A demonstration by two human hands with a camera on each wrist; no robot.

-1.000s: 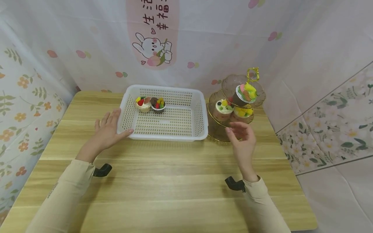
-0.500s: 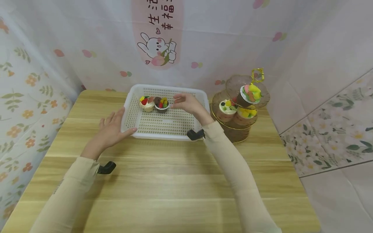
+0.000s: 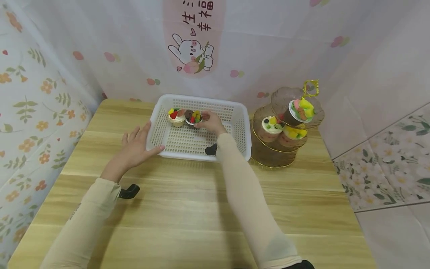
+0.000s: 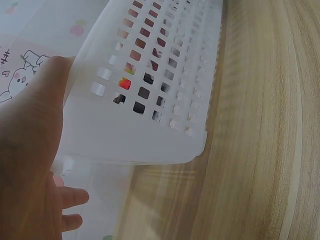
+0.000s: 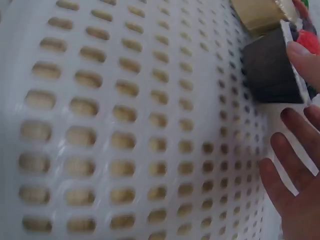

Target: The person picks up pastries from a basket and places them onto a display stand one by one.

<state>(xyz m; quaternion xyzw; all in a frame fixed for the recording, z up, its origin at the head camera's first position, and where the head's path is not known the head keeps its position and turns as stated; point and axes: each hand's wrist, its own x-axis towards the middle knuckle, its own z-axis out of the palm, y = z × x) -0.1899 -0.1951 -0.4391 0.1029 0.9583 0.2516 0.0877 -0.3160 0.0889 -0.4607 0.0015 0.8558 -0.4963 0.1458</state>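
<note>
A white slotted plastic basket [image 3: 201, 155] stands toward the back of the table. Inside, at its left, a dark-cupped cupcake [image 3: 193, 118] with red, yellow and brown toppings sits beside a cream-topped cupcake [image 3: 176, 118]. My right hand [image 3: 213, 123] reaches over the basket to the dark cupcake's right side. In the right wrist view the thumb [image 5: 306, 62] lies at that cupcake's rim, and the other fingers are spread beside the cup. My left hand [image 3: 136, 149] rests at the basket's left front corner, its thumb along the front rim and its fingers extended along the left side.
To the basket's right stands a tiered gold-rimmed stand [image 3: 273, 158]. A dark-cupped cupcake [image 3: 300, 112] is on its top tier, with a cream-topped cup [image 3: 270, 129] and a yellow-topped cup [image 3: 292, 136] below. A patterned curtain [image 3: 265, 48] hangs behind the wooden table [image 3: 181, 209].
My right hand has moved left from beside the tiered stand into the basket, up to the dark cupcake. The left hand stays at the basket's corner. The head view has shifted slightly.
</note>
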